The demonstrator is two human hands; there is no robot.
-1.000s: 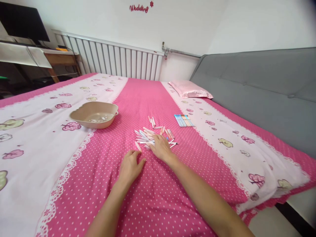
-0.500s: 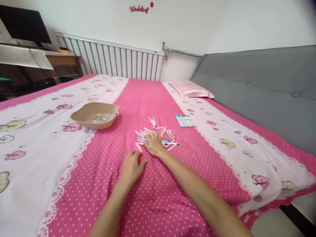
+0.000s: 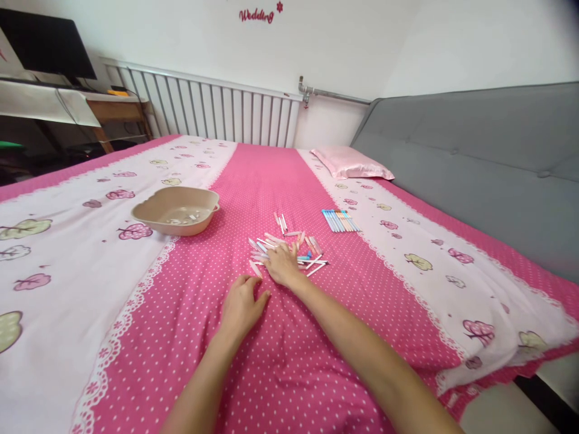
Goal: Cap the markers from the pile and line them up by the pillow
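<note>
A loose heap of pens lies on the pink dotted bedspread in the middle of the bed. My right hand rests on the near side of the heap with fingers curled over several pens; what it grips is hidden. Just short of the heap, my left hand lies flat on the spread, fingers stretched and holding nothing. A single pink pen lies between the two hands. Further right, a neat row of blue and orange pens lies side by side.
A beige bowl with a few small bits inside stands at the left of the bed. A pink pillow lies by the grey headboard on the right. A white radiator and a desk with a dark screen lie beyond.
My right hand has slid a little left over the heap and its fingers have curled in on the pens. The left hand has stayed put.
</note>
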